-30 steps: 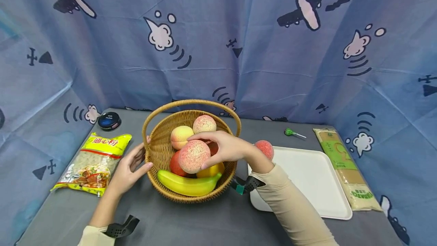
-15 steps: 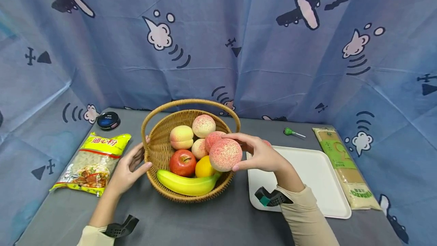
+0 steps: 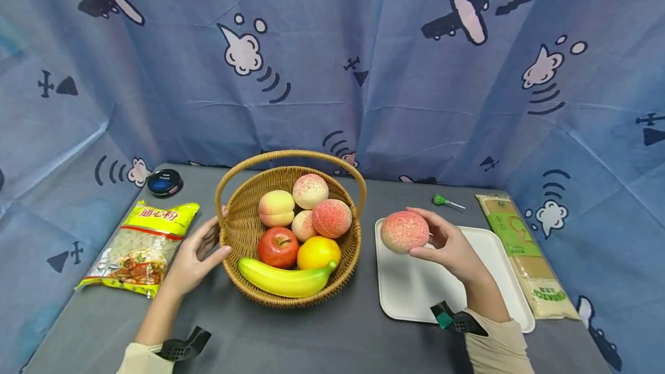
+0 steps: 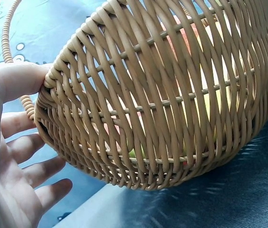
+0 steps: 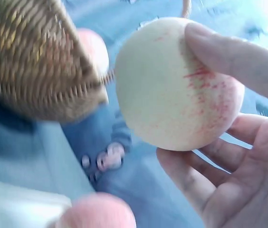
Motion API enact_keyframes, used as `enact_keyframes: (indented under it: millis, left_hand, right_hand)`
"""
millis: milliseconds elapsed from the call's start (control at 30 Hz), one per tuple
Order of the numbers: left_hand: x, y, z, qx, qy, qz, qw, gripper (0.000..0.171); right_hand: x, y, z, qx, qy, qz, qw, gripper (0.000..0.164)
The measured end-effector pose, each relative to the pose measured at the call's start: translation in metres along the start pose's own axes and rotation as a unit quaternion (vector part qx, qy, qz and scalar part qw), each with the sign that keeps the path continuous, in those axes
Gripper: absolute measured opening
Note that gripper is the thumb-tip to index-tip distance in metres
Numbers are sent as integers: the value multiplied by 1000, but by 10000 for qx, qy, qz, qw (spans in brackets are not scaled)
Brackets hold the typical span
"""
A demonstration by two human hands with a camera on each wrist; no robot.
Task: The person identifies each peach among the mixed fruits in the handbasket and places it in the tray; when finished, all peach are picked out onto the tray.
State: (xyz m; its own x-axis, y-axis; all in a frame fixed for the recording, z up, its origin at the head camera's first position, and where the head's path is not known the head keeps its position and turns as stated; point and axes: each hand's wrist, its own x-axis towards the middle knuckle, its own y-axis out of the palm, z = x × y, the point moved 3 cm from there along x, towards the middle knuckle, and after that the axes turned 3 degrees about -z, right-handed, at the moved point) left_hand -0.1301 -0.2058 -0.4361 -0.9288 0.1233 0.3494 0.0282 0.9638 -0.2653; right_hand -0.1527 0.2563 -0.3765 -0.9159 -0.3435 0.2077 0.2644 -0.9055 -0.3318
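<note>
My right hand (image 3: 452,241) holds a large red-speckled peach (image 3: 404,232) between thumb and fingers, over the left part of the white tray (image 3: 400,305). Another peach (image 5: 98,211) shows low in the right wrist view by the tray's corner; in the head view the held one hides it. On the left, my left hand (image 3: 196,258) grips the side of the wicker basket (image 3: 244,206) where the handle meets the rim, thumb in front and fingers behind. Inside lie several peaches (image 3: 332,218), a red apple (image 3: 278,247), an orange (image 3: 318,253) and a banana (image 3: 286,279).
A bag of pasta (image 3: 142,247) and a dark tuna can (image 3: 165,182) sit left of the basket. Beyond the tray lies a green lollipop (image 3: 447,201). A long tan packet (image 3: 527,255) lies along the tray's right side. A blue printed curtain (image 3: 312,74) hangs behind the table.
My right hand has carried the peach from above the basket rightward to over the tray, uncovering the fruit beneath. My left hand has stayed at the basket's rim.
</note>
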Motion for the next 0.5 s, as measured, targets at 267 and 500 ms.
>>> enact_keyframes:
  millis: [267, 500]
  left_hand:
    - [0, 0, -3, -46, 14, 26, 10000, 63]
    - [0, 1, -2, -47, 11, 45, 10000, 64]
  right_hand:
    - [-19, -39, -41, 35, 622, -1083, 9922, 63]
    - [-29, -58, -78, 307, 1062, -1848, 9765, 61]
